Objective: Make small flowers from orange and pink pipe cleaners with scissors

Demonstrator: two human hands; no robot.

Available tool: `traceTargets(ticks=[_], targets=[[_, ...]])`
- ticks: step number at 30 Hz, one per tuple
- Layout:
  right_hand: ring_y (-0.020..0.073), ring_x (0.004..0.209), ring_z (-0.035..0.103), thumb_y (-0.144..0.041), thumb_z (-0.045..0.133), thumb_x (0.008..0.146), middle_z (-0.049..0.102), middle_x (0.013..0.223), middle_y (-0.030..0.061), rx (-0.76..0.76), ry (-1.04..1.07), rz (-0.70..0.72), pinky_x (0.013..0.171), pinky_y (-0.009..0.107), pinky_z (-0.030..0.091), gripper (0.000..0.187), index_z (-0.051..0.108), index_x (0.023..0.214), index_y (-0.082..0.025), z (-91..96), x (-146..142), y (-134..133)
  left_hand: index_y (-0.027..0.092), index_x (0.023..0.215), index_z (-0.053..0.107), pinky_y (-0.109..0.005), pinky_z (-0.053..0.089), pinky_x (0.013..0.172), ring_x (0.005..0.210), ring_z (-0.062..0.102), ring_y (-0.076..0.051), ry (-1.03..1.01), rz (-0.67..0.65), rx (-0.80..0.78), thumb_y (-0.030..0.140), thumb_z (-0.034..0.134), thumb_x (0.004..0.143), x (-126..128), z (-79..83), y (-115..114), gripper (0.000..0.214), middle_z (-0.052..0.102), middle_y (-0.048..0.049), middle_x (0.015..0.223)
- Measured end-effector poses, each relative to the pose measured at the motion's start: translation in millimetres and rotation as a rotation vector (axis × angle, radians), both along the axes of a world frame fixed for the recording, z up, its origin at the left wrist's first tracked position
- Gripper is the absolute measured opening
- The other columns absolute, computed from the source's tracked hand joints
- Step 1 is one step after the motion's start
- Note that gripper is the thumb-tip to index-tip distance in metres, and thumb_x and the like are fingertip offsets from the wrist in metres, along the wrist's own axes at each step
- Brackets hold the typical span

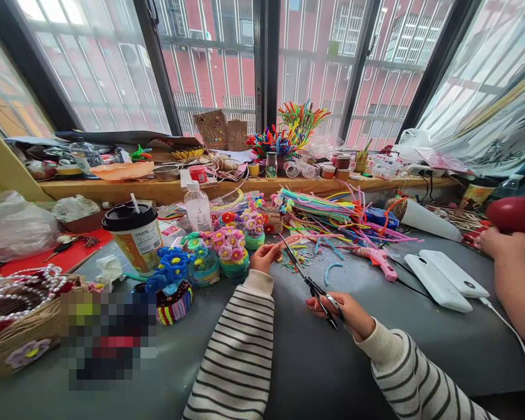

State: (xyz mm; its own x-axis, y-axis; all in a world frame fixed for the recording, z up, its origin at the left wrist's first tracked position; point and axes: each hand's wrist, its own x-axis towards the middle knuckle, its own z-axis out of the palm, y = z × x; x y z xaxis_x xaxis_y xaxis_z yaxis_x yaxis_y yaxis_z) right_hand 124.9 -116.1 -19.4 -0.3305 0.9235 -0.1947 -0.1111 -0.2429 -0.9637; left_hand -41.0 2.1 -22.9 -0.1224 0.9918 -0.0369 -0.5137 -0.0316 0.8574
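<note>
My left hand [265,258] is closed in a pinch at the middle of the table, on what looks like a pink-orange pipe cleaner [292,240]; the fingers hide part of it. My right hand [343,310] grips dark-handled scissors [306,279] by the handles, blades pointing up and left toward the left fingertips. The blades look slightly parted, close to the pipe cleaner; I cannot tell whether they touch it. Small coloured clippings [291,267] and a blue pipe cleaner piece [332,272] lie beyond the scissors. Left of my left hand stand pots of pink fuzzy flowers [231,248] and blue flowers [170,268].
A bundle of pipe cleaners [319,205] lies behind my hands. On the right are a pink glue gun [380,262], white power banks [440,283] with a cable, and another person's hand [507,248]. A lidded cup [133,239] and bottle [198,210] stand left.
</note>
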Motion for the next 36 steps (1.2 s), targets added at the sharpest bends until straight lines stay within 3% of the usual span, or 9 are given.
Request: traceTargets(ticks=[8, 13, 18, 22, 28, 36], targets=[[0.0187, 0.075, 0.055, -0.043, 0.055, 0.059, 0.058, 0.083, 0.0114, -0.020, 0.019, -0.006, 0.071, 0.033, 0.040, 0.034, 0.058, 0.067, -0.010, -1.7, -2.6, 5.1, 0.011, 0.055, 0.056, -0.021, 0.043, 0.046, 0.041, 0.051, -0.008, 0.057, -0.078, 0.023, 0.028, 0.068, 0.036, 0.6, -2.5, 0.7, 0.029, 0.055, 0.0018, 0.043], [0.0103, 0.054, 0.055, -0.043, 0.052, 0.062, 0.060, 0.073, 0.0072, -0.089, 0.034, 0.060, 0.051, 0.022, 0.042, 0.037, 0.053, 0.082, -0.012, 2.8, -1.7, 7.3, 0.011, 0.055, 0.054, -0.021, 0.043, 0.047, 0.041, 0.051, -0.007, 0.089, -0.109, 0.046, 0.030, 0.067, 0.036, 2.0, -6.6, 2.5, 0.030, 0.054, 0.0027, 0.043], [0.0039, 0.033, 0.043, -0.042, 0.054, 0.059, 0.055, 0.051, -0.0010, -0.008, -0.085, 0.065, 0.034, 0.016, 0.032, 0.031, 0.050, 0.065, -0.012, -3.5, -3.4, 14.6, 0.012, 0.055, 0.050, -0.020, 0.043, 0.046, 0.040, 0.048, -0.006, 0.120, -0.107, 0.082, 0.031, 0.066, 0.040, 4.3, -9.2, 2.5, 0.029, 0.053, 0.0039, 0.044], [0.0032, 0.031, 0.041, -0.043, 0.053, 0.059, 0.050, 0.044, -0.0040, 0.108, -0.162, 0.027, 0.032, 0.015, 0.030, 0.031, 0.045, 0.056, -0.013, -7.9, -10.3, 15.4, 0.013, 0.056, 0.045, -0.018, 0.041, 0.041, 0.042, 0.049, -0.006, 0.148, -0.095, 0.117, 0.031, 0.065, 0.043, 6.6, -10.5, 3.7, 0.029, 0.050, 0.0051, 0.047], [0.0041, 0.031, 0.042, -0.044, 0.051, 0.059, 0.050, 0.044, -0.0038, 0.157, -0.224, 0.022, 0.032, 0.016, 0.032, 0.032, 0.043, 0.055, -0.014, -3.5, -18.8, 13.2, 0.016, 0.062, 0.040, -0.014, 0.031, 0.029, 0.035, 0.046, -0.005, 0.168, -0.077, 0.167, 0.033, 0.059, 0.052, 12.1, -9.2, 0.9, 0.027, 0.048, 0.0063, 0.044], [0.0042, 0.030, 0.040, -0.044, 0.055, 0.056, 0.046, 0.041, -0.0056, 0.177, -0.219, -0.034, 0.031, 0.016, 0.031, 0.031, 0.043, 0.057, -0.015, -3.9, -21.5, 15.0, 0.015, 0.060, 0.042, -0.016, 0.033, 0.032, 0.032, 0.044, -0.005, 0.108, -0.058, 0.144, 0.039, 0.058, 0.050, 9.5, -5.7, -0.1, 0.031, 0.048, 0.0058, 0.042]])
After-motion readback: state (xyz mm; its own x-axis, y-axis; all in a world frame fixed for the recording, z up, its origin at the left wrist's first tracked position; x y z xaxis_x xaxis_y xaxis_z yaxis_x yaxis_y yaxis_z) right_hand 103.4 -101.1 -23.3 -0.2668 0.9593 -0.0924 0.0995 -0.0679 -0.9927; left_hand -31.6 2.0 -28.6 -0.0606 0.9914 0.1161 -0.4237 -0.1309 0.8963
